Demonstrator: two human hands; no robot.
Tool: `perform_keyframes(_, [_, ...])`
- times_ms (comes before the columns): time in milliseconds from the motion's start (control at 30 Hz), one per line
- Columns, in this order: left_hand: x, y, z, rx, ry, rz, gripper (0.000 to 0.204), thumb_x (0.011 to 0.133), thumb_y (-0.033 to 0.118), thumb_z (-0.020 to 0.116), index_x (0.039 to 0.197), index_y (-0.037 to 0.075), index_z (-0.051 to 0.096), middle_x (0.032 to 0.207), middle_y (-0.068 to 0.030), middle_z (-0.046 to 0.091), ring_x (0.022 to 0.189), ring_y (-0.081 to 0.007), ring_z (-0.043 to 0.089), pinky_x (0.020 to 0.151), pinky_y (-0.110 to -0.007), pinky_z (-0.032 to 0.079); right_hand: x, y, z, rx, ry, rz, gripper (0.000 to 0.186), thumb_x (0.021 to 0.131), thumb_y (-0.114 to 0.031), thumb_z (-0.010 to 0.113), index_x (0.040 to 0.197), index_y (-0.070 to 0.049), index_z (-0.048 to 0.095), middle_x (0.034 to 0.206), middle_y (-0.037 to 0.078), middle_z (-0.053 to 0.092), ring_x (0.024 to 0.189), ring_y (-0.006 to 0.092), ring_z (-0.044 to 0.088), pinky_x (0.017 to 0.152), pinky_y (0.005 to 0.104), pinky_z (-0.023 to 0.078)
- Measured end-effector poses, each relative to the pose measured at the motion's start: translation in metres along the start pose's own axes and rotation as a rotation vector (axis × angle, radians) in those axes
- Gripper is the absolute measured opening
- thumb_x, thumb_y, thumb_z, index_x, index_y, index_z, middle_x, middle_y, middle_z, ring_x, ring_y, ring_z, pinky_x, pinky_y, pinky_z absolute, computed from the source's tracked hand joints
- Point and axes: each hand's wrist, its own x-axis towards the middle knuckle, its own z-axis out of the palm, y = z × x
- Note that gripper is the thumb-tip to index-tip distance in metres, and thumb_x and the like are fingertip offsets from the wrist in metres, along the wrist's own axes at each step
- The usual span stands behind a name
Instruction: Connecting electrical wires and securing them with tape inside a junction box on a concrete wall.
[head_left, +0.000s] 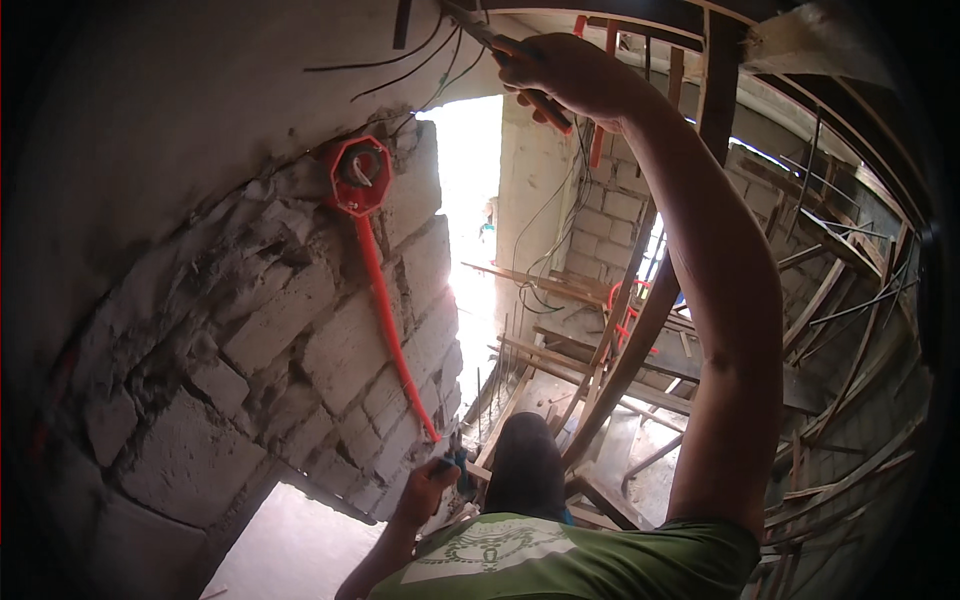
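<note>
High at the top, my right hand [560,72] grips orange-and-black handled pliers [556,114], their jaws raised toward thin dark wires [405,60] hanging by the upper concrete. Whether the jaws touch a wire, I cannot tell. Low in the view, my left hand [426,486] is closed on a dark, teal-tinted hand tool [455,466], partly hidden and too small to name. Just above it ends a red conduit [378,290], which runs down the block wall from a red octagonal junction box [362,176] with something pale inside.
A rough block wall [300,370] stands on the left beside a bright tall opening [460,170]. To the right are timber beams, posts and planks [820,300], thin rods and loose hanging cables. My dark-clad knee [520,460] shows over timber framework and a lower floor.
</note>
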Motion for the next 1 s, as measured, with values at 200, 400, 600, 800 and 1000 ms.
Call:
perform_keyframes(200, [0.036, 0.143, -0.002, 0.131, -0.02, 0.355, 0.037, 0.088, 0.017, 0.066, 0.122, 0.001, 0.064, 0.11, -0.0061, 0.067, 0.102, -0.0132, 0.061, 0.091, -0.03, 0.049, -0.012, 0.002, -0.039, -0.129, -0.03, 0.046, 0.034, 0.096, -0.041, 0.063, 0.097, -0.007, 0.066, 0.076, 0.003, 0.064, 0.066, 0.012, 0.065, 0.062, 0.0304, 0.057])
perform_keyframes(400, [0.09, 0.279, -0.006, -0.321, -0.45, 0.478, 0.05, 0.084, 0.02, 0.063, 0.129, -0.002, 0.059, 0.14, -0.0342, 0.049, 0.131, -0.048, 0.051, 0.105, -0.063, 0.045, -0.012, 0.007, -0.047, -0.223, 0.082, 0.041, 0.027, 0.091, -0.027, 0.065, 0.104, -0.005, 0.068, 0.072, 0.007, 0.063, 0.059, 0.0146, 0.065, 0.054, 0.0317, 0.055])
perform_keyframes(600, [0.12, 0.35, 0.005, -0.458, -0.858, 0.497, 0.06, 0.084, 0.013, 0.055, 0.141, -0.003, 0.045, 0.143, -0.0384, 0.044, 0.133, -0.0548, 0.044, 0.101, -0.068, 0.046, -0.014, 0.0, -0.044, -0.293, 0.051, -0.004, 0.026, 0.098, -0.032, 0.062, 0.092, -0.006, 0.064, 0.067, 0.002, 0.061, 0.06, 0.0112, 0.064, 0.058, 0.0306, 0.052])
perform_keyframes(800, [0.126, 0.369, 0.025, -0.488, -1.001, 0.472, 0.051, 0.085, 0.016, 0.058, 0.132, -0.003, 0.055, 0.15, -0.0415, 0.031, 0.138, -0.0605, 0.032, 0.101, -0.08, 0.034, -0.014, 0.001, -0.044, -0.332, 0.063, 0.027, 0.024, 0.098, -0.03, 0.061, 0.094, -0.007, 0.064, 0.068, 0.001, 0.062, 0.058, 0.0109, 0.064, 0.057, 0.0302, 0.051])
perform_keyframes(1000, [0.13, 0.376, 0.035, -0.459, -1.061, 0.49, 0.054, 0.088, 0.016, 0.055, 0.138, -0.002, 0.05, 0.149, -0.0437, 0.029, 0.137, -0.0632, 0.03, 0.103, -0.081, 0.03, -0.011, 0.012, -0.047, -0.337, 0.043, -0.002, 0.03, 0.098, -0.036, 0.06, 0.102, -0.007, 0.066, 0.074, 0.004, 0.065, 0.067, 0.0141, 0.067, 0.065, 0.0333, 0.053])
